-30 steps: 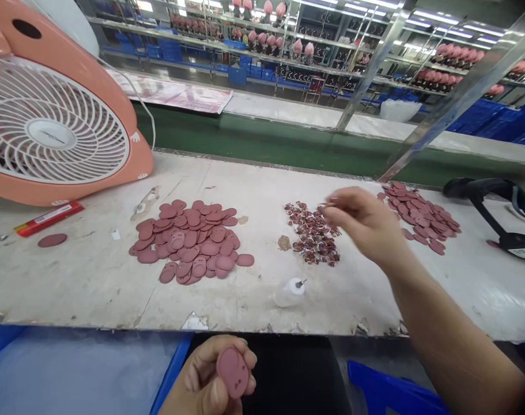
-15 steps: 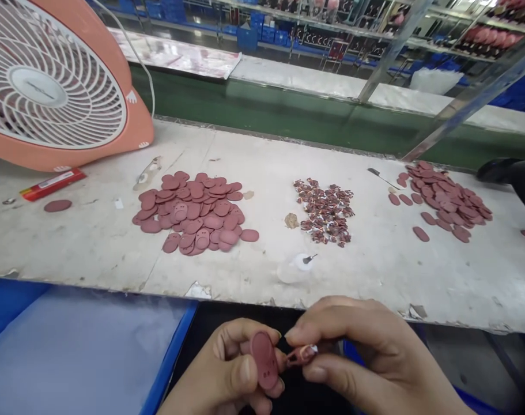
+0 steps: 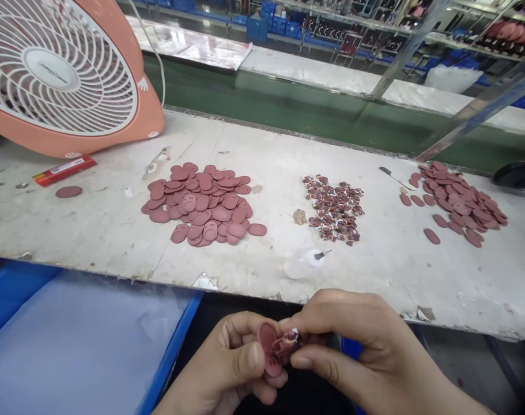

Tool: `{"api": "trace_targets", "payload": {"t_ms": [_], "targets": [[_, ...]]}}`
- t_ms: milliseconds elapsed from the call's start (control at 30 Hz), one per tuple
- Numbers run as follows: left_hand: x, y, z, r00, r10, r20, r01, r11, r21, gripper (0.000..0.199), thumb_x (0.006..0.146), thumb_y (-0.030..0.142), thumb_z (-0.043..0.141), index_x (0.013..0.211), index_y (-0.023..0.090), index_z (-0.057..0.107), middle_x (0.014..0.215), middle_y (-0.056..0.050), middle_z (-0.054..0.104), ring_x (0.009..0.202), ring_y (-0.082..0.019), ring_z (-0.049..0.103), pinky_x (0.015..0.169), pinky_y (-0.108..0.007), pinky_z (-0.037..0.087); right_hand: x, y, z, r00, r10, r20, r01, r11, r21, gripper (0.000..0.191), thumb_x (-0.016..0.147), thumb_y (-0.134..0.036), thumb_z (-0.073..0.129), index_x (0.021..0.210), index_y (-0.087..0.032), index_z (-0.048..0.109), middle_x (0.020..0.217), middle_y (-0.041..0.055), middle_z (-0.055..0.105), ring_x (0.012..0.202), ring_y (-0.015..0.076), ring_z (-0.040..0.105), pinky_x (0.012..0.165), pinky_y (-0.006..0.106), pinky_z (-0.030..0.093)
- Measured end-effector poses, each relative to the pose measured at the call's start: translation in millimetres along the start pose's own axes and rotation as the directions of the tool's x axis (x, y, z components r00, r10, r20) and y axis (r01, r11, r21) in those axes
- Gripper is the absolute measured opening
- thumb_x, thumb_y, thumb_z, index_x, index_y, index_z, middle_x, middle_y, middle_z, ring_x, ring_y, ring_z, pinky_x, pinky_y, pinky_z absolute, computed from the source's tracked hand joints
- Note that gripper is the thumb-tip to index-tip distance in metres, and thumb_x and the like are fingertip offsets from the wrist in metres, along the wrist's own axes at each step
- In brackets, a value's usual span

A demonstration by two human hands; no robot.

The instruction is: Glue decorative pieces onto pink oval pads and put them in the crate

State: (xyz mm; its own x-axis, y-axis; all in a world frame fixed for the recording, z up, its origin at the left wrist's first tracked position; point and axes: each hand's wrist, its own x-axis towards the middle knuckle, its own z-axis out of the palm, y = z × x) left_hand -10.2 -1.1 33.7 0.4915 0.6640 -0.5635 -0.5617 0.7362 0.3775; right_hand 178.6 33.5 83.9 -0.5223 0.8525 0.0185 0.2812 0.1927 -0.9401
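Between the thumb and fingers of my left hand (image 3: pixel 231 363) is a dark-red oval disc (image 3: pixel 267 337) with small holes, held on edge in front of the table. My right hand (image 3: pixel 352 340) pinches a small brown-red figure (image 3: pixel 289 341) with a white tip and an orange band. The figure touches the face of the disc; whether it is fixed there I cannot tell. On the table lie a pile of similar oval discs (image 3: pixel 201 202), a cluster of small figures (image 3: pixel 335 207) and a second disc pile (image 3: pixel 461 202) at the right.
An orange fan (image 3: pixel 67 75) stands at the table's left, by a red box (image 3: pixel 64 170) and a single disc (image 3: pixel 68 192). A translucent bottle with a dark nozzle (image 3: pixel 320 255) is near the front edge. A blue bin with a clear liner (image 3: pixel 80 346) sits below left.
My right hand has moved left, bringing the small figure from beside the oval disc onto its face. The whole view has shifted slightly.
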Motion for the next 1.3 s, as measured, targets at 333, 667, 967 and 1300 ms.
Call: {"api": "trace_targets", "payload": {"t_ms": [333, 667, 967, 1300], "targets": [[3, -1, -2.3, 1.0, -0.004, 0.004, 0.004, 1.0, 0.022, 0.035, 0.053, 0.039, 0.092, 0.071, 0.013, 0.076, 0.057, 0.001, 0.066, 0.053, -0.007, 0.059, 0.047, -0.012, 0.05, 3, -6, -1, 0.994, -0.067, 0.081, 0.079, 0.985, -0.151, 0.018, 0.087, -0.012, 0.066, 0.101, -0.022, 0.071, 0.079, 0.0001, 0.073, 0.07, 0.0114, 0.067, 0.065, 0.019, 0.051], [4, 0, -2.3, 1.0, -0.01, 0.02, 0.009, 1.0, 0.013, 0.032, 0.055, 0.039, 0.091, 0.071, 0.014, 0.077, 0.058, 0.001, 0.063, 0.053, -0.006, 0.058, 0.046, -0.011, 0.05, 5, -7, -5, 0.986, -0.111, 0.126, 0.133, 0.975, -0.18, 0.015, 0.087, -0.008, 0.065, 0.096, -0.019, 0.07, 0.076, -0.0007, 0.07, 0.067, 0.0091, 0.063, 0.063, 0.016, 0.048], [5, 1, -4.1, 1.0, -0.011, 0.011, 0.011, 1.0, 0.021, 0.034, 0.055, 0.039, 0.091, 0.072, 0.013, 0.077, 0.058, 0.001, 0.062, 0.054, -0.007, 0.058, 0.046, -0.011, 0.05, 7, -12, -8, 0.965, -0.117, 0.233, 0.184, 0.939, -0.29, 0.014, 0.09, -0.007, 0.06, 0.097, -0.016, 0.067, 0.079, 0.0022, 0.069, 0.071, 0.0116, 0.063, 0.065, 0.019, 0.049], [3, 2, 2.3, 1.0, -0.009, -0.022, 0.009, 1.0, -0.011, 0.034, 0.053, 0.039, 0.092, 0.069, 0.013, 0.076, 0.059, 0.001, 0.066, 0.052, -0.005, 0.059, 0.046, -0.011, 0.048, 7, -11, -6, 0.969, -0.142, 0.202, 0.205, 0.918, -0.339, 0.013, 0.088, -0.005, 0.059, 0.092, -0.016, 0.065, 0.076, 0.0014, 0.066, 0.068, 0.011, 0.06, 0.063, 0.019, 0.047]]}}
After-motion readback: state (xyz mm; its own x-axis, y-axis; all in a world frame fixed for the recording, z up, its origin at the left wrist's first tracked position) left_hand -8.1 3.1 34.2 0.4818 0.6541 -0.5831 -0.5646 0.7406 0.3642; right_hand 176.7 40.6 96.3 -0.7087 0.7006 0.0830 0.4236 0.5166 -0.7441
